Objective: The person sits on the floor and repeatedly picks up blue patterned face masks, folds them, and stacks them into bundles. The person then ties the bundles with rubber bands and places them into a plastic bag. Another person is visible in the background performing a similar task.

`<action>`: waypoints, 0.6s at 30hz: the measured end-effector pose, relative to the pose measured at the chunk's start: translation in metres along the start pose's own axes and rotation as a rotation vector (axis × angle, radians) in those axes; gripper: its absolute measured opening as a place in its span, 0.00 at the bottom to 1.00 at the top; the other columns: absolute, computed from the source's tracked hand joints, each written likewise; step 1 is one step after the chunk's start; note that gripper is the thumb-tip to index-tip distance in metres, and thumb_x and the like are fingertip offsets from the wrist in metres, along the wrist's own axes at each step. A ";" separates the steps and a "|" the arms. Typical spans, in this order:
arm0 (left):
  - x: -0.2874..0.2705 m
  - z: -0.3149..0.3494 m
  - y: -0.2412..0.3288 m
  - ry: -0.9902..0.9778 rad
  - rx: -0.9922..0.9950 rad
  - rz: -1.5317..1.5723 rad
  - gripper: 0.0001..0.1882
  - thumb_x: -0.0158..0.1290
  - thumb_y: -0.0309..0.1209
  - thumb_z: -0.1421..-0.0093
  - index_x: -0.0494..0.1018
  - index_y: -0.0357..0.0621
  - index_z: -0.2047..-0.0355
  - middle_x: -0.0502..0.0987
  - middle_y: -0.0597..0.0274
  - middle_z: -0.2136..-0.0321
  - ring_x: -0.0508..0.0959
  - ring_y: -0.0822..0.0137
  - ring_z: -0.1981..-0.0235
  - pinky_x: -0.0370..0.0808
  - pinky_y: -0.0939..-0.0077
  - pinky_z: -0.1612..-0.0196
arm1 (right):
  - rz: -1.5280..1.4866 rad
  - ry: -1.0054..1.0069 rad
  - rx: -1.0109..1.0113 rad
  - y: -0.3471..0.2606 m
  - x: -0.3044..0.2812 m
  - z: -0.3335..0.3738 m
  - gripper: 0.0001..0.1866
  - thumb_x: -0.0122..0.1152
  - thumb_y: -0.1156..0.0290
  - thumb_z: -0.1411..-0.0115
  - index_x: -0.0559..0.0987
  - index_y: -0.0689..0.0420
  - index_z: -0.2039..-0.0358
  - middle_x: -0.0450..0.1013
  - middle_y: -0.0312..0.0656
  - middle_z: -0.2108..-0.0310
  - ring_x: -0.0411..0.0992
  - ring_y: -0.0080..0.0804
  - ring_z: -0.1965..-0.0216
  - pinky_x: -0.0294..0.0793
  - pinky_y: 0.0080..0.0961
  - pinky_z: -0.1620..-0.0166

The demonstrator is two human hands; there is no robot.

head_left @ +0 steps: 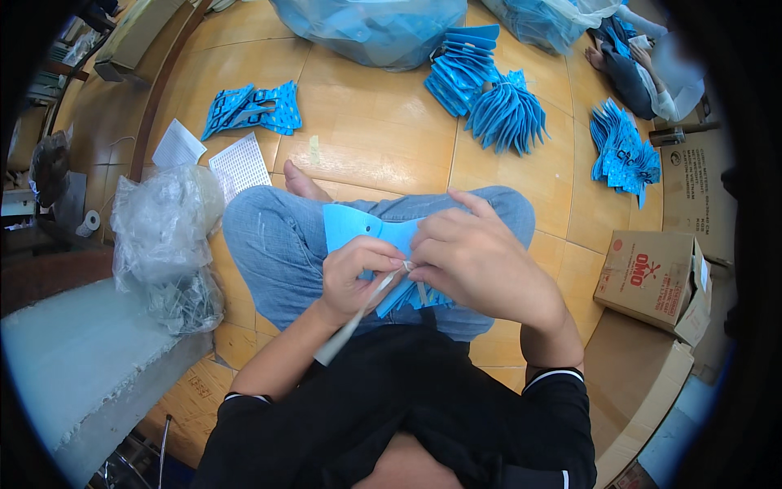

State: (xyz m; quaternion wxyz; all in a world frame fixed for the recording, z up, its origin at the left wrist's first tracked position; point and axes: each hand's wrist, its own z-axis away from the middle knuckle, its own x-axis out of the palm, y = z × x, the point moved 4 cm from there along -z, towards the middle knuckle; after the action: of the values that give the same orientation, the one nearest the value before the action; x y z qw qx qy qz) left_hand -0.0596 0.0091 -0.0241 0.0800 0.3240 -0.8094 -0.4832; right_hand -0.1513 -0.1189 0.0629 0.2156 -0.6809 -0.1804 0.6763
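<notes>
A bundle of blue, flat, flared pieces (354,228) rests in my lap between my crossed legs, its lower ends fanned out beneath my hands. Around its narrow middle runs a whitish flat strip (345,328), with one long end hanging toward my black shirt. My left hand (357,275) is closed, pinching the strip between thumb and forefinger close to a small knot or loop. Against it, my right hand (476,257) is closed too, its fingertips on the strip at the same spot. The fingers partly hide the knot and much of the bundle.
Further blue bundles lie ahead on the tiled floor (375,122), near large plastic bags (375,33). Printed sheets (243,167) and crumpled clear plastic (163,220) are on my left. Cardboard boxes (648,281) stand on my right. Another person (652,73) sits at far right.
</notes>
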 end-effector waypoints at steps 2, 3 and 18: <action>0.001 0.002 -0.004 -0.031 -0.113 0.093 0.12 0.62 0.19 0.51 0.69 0.42 0.71 0.78 0.55 0.71 0.80 0.67 0.71 0.75 0.79 0.68 | -0.033 0.022 0.008 0.002 -0.002 -0.001 0.07 0.65 0.71 0.52 0.77 0.54 0.73 0.71 0.36 0.71 0.72 0.35 0.60 0.59 0.45 0.41; 0.001 0.002 -0.005 -0.025 -0.117 0.102 0.11 0.62 0.19 0.51 0.69 0.42 0.72 0.78 0.54 0.71 0.79 0.67 0.71 0.75 0.79 0.68 | -0.040 0.041 0.009 0.003 -0.003 -0.001 0.06 0.65 0.71 0.53 0.76 0.54 0.73 0.71 0.35 0.72 0.72 0.35 0.59 0.59 0.45 0.41; 0.012 0.007 -0.016 -0.001 -0.371 0.402 0.06 0.59 0.21 0.47 0.72 0.39 0.71 0.78 0.56 0.67 0.78 0.68 0.66 0.73 0.78 0.62 | 0.050 0.317 -0.008 -0.014 0.005 0.004 0.12 0.62 0.79 0.59 0.72 0.57 0.71 0.66 0.40 0.75 0.66 0.37 0.68 0.61 0.32 0.66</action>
State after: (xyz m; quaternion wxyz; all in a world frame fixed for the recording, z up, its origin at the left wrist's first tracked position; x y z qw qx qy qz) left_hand -0.0646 0.0018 -0.0428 0.2321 0.1364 -0.7552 -0.5977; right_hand -0.1544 -0.1045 0.0658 0.2218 -0.7841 -0.1299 0.5649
